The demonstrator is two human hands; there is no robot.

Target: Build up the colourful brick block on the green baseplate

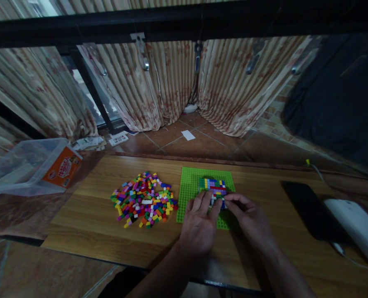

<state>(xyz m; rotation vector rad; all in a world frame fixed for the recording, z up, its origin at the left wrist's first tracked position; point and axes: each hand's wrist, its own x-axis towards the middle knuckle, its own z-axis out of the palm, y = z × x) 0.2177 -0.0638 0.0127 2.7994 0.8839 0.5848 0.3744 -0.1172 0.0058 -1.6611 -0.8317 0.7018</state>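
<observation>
A small build of mixed-colour toy bricks (215,183) is set on a green studded baseplate (188,182) at the middle of the table. My left hand (199,227) reaches over it from below, fingers bent and pressed against its near left part, steadying it. From the right, my right hand (248,215) has thumb and forefinger pinched together at the build's near right edge; whatever is between the fingertips is too small to make out. Both hands cover the near part of the build. A loose pile of coloured toy bricks (146,202) lies left of the baseplate.
On the wooden table's (90,215) right side lie a black phone-like slab (308,209) and a white device (354,223) with a cable. A clear plastic bin (25,165) with an orange label stands at the left. A dark rail (171,20) crosses above, before striped curtains (171,82).
</observation>
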